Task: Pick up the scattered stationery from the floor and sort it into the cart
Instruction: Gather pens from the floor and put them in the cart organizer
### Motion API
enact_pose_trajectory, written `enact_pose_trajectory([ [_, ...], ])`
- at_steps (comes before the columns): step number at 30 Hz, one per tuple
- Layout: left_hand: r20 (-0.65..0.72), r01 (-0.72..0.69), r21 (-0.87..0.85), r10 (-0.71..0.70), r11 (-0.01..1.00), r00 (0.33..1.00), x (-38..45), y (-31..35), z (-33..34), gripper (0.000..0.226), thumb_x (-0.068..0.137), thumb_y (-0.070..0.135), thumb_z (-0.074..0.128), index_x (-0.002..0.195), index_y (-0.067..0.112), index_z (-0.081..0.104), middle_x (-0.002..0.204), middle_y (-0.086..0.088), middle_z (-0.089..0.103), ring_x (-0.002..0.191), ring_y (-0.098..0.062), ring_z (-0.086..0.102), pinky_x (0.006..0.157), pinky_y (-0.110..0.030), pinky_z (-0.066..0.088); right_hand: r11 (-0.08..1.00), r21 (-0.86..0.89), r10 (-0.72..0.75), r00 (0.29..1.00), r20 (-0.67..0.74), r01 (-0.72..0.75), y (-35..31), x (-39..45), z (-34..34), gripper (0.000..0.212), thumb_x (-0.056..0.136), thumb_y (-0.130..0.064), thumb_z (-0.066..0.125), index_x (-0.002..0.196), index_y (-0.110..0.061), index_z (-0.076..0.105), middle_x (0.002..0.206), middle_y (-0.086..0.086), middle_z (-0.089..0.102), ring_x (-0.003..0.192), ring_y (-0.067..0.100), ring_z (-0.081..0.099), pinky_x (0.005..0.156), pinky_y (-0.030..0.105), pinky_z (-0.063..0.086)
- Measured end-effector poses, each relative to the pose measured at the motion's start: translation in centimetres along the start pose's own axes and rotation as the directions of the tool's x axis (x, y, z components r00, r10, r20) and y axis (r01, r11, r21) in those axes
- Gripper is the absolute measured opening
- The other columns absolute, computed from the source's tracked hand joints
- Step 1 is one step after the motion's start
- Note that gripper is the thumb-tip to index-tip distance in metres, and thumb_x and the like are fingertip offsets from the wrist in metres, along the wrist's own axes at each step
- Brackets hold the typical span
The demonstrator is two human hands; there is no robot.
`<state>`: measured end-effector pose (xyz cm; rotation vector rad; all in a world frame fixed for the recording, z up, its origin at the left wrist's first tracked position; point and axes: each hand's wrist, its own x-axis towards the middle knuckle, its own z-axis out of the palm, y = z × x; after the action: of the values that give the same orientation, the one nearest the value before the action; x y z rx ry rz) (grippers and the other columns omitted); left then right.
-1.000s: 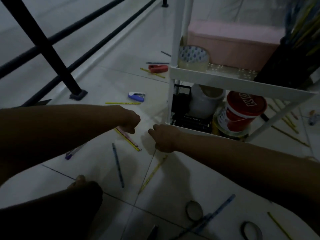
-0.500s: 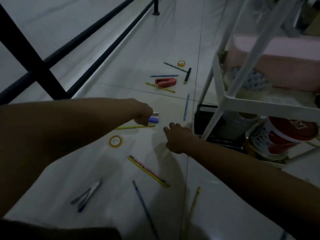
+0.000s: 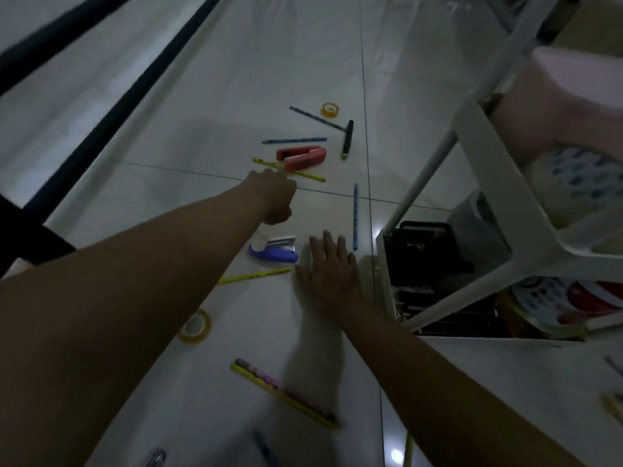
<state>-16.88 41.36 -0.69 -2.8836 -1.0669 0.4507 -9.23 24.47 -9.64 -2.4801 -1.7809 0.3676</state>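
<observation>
Floor (image 3: pixel 269 62), pale tile, dim light, strewn with stationery. Left hand (image 3: pixel 273 197): reaches forward, knuckles up, fingers curled under and out of sight; whether they pinch anything cannot be told; fingertips lie at the near end of a yellow pencil (image 3: pixel 290 170). Right hand (image 3: pixel 328 267): palm down, fingers straight and slightly spread, low over the tile just right of the blue stapler (image 3: pixel 273 252); contact with the tile cannot be told. Red stapler (image 3: pixel 301 156): beyond the left hand, touching the yellow pencil. Two blue pens (image 3: pixel 295 140) and a black marker (image 3: pixel 347 139) lie near it; small tape roll (image 3: pixel 329 110) farthest off. Third blue pen (image 3: pixel 355 215): lengthwise, just beyond the right fingertips. Second yellow pencil (image 3: pixel 254 276): near side of the blue stapler, partly under the left forearm. Larger tape roll (image 3: pixel 195 326): beside the left forearm. Yellow-and-pink ruler (image 3: pixel 286 394): near foreground, diagonal. Cart (image 3: pixel 485 183): white, tiered, at right; lower tier holds a black mesh organiser (image 3: pixel 421 241); upper tier holds a pink box (image 3: pixel 566 106).
</observation>
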Motion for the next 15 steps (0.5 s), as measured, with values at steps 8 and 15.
enact_pose_trajectory([
  [8, -0.376, -0.171, -0.183, 0.091, 0.968, 0.922, 7.7, 0.9, 2.1, 0.04, 0.088, 0.027, 0.056, 0.124, 0.01, 0.051, 0.131, -0.017, 0.047, 0.116, -0.036, 0.046, 0.093, -0.049, 0.044, 0.993, 0.104, 0.071, 0.981, -0.18, -0.053, 0.5, 2.0, 3.2, 0.076, 0.089, -0.07, 0.028, 0.153, -0.031, 0.017, 0.162, 0.005, 0.009, 0.149, 0.029, 0.001, 0.119, 0.052, 0.004],
  [15, -0.458, -0.221, -0.305, 0.061, 0.926, 0.887, 13.7, 3.3, 2.1, 0.041, 0.095, 0.026, 0.047, 0.132, 0.01, 0.045, 0.134, -0.018, 0.043, 0.119, -0.035, 0.043, 0.094, -0.047, 0.042, 0.987, 0.138, 0.105, 0.971, -0.214, -0.077, 0.2, 2.3, 3.3, 0.075, 0.087, -0.068, 0.034, 0.151, -0.029, 0.027, 0.16, 0.003, 0.017, 0.149, 0.027, 0.006, 0.118, 0.051, 0.013],
])
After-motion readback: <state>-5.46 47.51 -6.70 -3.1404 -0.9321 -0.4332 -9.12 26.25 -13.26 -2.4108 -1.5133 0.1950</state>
